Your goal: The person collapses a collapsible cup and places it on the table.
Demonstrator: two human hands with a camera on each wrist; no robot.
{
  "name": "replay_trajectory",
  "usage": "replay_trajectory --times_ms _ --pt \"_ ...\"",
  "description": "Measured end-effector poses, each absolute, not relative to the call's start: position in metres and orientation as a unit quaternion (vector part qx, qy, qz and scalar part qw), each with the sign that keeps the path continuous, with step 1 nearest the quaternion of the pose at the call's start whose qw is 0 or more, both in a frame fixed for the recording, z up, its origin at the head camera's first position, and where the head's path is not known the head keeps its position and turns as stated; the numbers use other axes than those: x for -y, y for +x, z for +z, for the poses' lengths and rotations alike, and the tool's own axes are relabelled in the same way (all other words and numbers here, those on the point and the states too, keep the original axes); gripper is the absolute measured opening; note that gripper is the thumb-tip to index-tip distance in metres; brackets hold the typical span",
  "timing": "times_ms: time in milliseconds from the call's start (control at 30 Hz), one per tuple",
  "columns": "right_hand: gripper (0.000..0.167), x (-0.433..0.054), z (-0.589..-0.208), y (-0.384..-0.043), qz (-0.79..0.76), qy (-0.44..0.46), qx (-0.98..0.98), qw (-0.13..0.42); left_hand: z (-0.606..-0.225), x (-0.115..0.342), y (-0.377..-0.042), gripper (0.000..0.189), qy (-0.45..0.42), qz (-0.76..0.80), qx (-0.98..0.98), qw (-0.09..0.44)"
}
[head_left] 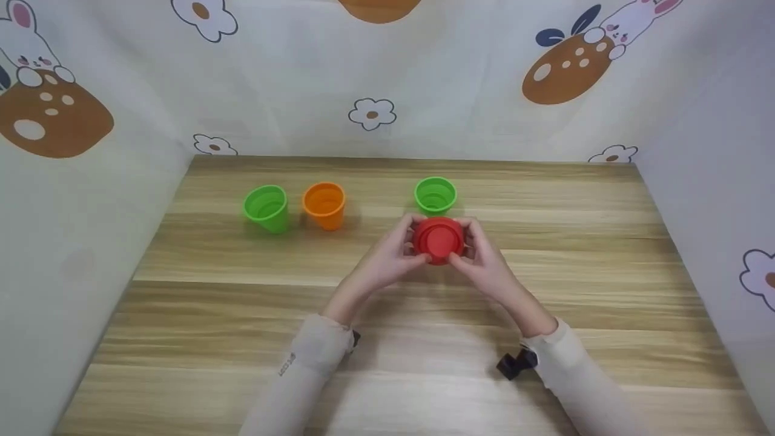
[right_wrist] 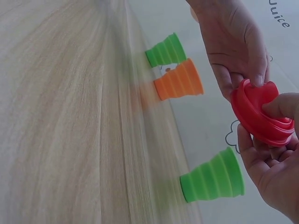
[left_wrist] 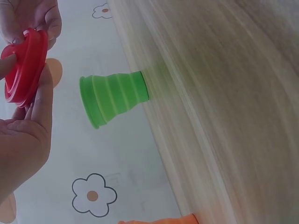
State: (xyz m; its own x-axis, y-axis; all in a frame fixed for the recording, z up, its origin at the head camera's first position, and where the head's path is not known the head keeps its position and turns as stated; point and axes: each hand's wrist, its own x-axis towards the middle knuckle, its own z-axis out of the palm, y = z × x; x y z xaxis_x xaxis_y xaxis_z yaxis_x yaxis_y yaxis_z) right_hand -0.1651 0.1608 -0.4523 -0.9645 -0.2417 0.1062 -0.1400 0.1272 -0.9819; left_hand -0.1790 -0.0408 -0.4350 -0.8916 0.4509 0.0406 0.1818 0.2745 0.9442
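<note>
A red collapsible cup [head_left: 440,241], pressed nearly flat, is held up off the table between both hands. My left hand [head_left: 396,253] grips its left side, with the thumb at the near edge and the fingers round the outside. On the opposite side my right hand [head_left: 486,261] grips it the same way. The right wrist view shows the red cup [right_wrist: 261,114] with thumbs pressing into its folded rings. Just beyond the hands a green collapsible cup [head_left: 435,195] stands extended and upright; it also shows in the left wrist view as the green cup [left_wrist: 114,95].
Further left on the wooden table [head_left: 242,339] stand an orange cup [head_left: 325,206] and another green cup [head_left: 267,209], both extended and upright. A white patterned cloth [head_left: 290,91] rises behind the table's back edge and along the sides.
</note>
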Motion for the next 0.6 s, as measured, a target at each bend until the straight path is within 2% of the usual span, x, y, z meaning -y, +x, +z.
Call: replay_trajectory --times_ms 167,600 --pt "0.048 -0.1610 -0.4532 -0.1654 -0.647 -0.126 -0.750 0.047 -0.4343 0.0390 -0.1791 0.051 0.205 0.549 -0.805 0.095" --pt "0.050 -0.1622 -0.4552 -0.1660 -0.639 -0.158 -0.751 0.047 -0.4319 0.0363 -0.1783 0.048 0.186 0.529 -0.824 0.076"
